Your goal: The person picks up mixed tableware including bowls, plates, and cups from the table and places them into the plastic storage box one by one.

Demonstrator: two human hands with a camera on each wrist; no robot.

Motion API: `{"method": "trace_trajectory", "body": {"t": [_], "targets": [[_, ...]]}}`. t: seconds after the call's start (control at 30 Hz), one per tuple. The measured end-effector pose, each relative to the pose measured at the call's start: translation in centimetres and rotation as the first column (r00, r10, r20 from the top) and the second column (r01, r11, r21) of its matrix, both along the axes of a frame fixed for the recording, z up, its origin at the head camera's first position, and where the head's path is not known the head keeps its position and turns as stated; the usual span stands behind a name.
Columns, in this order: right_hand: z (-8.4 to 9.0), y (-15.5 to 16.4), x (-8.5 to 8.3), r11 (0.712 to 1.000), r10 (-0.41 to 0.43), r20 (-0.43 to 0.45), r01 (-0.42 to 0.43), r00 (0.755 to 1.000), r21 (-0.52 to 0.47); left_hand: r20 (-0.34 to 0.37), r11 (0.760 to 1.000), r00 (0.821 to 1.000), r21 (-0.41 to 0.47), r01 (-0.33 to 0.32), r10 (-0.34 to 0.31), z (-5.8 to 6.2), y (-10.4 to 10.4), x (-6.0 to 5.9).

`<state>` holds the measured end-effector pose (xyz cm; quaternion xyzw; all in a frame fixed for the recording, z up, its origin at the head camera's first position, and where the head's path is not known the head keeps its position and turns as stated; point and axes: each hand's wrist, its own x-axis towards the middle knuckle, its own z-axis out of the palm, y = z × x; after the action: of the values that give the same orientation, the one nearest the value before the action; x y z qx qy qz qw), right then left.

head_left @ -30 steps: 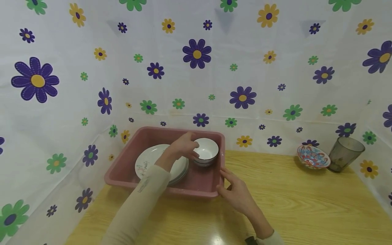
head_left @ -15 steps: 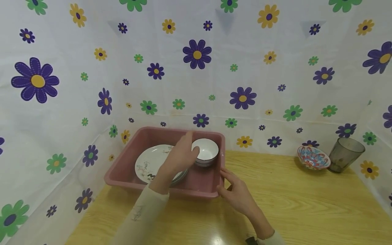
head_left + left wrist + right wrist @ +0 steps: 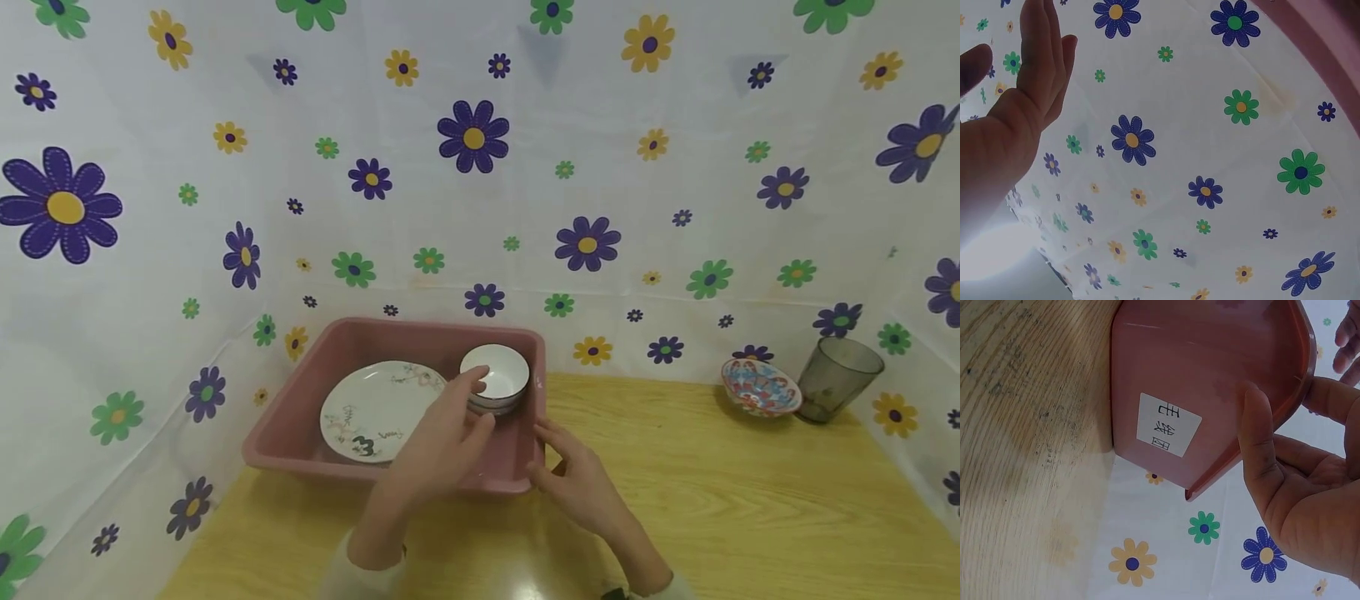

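The tub (image 3: 296,408) stands on the left part of the table (image 3: 712,500), before a hanging sheet (image 3: 525,200). Inside it, stacked bowls (image 3: 506,375) are at the right of a plate (image 3: 378,412). Farther right, a single bowl (image 3: 761,389) sits just left of a drinking glass (image 3: 836,379).

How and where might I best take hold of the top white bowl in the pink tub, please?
I'd pinch the top white bowl by its left rim, from above: its mouth faces up, and the wall of the pink tub stands close on its right.
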<state>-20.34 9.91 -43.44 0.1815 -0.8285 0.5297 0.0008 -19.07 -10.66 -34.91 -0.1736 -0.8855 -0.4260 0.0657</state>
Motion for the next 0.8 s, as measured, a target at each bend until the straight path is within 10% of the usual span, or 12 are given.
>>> {"method": "trace_trajectory", "body": {"t": [0.8], "targets": [[0.1, 0.1, -0.1, 0.999, -0.014, 0.022, 0.013, 1.0, 0.035, -0.01, 0.995, 0.998, 0.084, -0.061, 0.062, -0.3, -1.2, 1.0]]}}
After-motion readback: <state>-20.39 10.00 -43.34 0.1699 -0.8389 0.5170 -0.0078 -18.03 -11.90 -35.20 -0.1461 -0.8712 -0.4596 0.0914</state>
